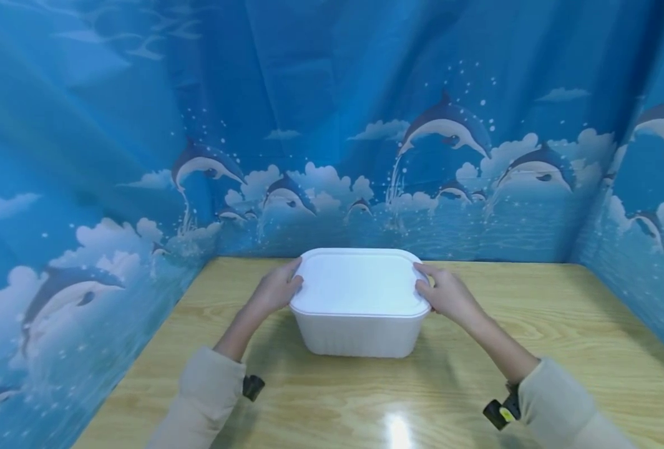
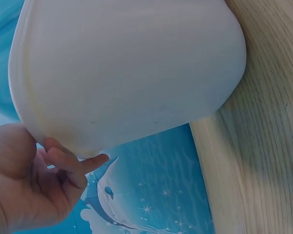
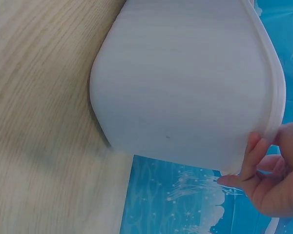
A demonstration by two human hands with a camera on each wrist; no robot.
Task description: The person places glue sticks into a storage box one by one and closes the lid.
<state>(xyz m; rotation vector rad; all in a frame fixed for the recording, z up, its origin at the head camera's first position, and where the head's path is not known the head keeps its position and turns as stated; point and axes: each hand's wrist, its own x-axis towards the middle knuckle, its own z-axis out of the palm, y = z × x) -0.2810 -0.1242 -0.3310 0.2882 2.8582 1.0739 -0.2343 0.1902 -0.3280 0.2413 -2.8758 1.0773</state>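
A white storage box (image 1: 360, 335) with rounded corners stands on the table, its flat white lid (image 1: 360, 282) lying across the top. My left hand (image 1: 276, 288) grips the lid's rim at the left end, thumb on top and fingers curled beneath the edge. At the opposite end my right hand (image 1: 444, 292) holds the rim the same way. In the left wrist view, the fingers (image 2: 63, 163) tuck under the rim beside the box's wall (image 2: 136, 73). The right wrist view shows the other fingers (image 3: 254, 156) bent below the rim. What the box contains is hidden.
The box rests on a pale wood-grain table (image 1: 534, 324), toward its back edge. A blue curtain (image 1: 332, 125) printed with dolphins and clouds rises behind the table and along both sides. Dark wrist cameras (image 1: 499, 413) are strapped under the cream sleeves (image 1: 211, 390).
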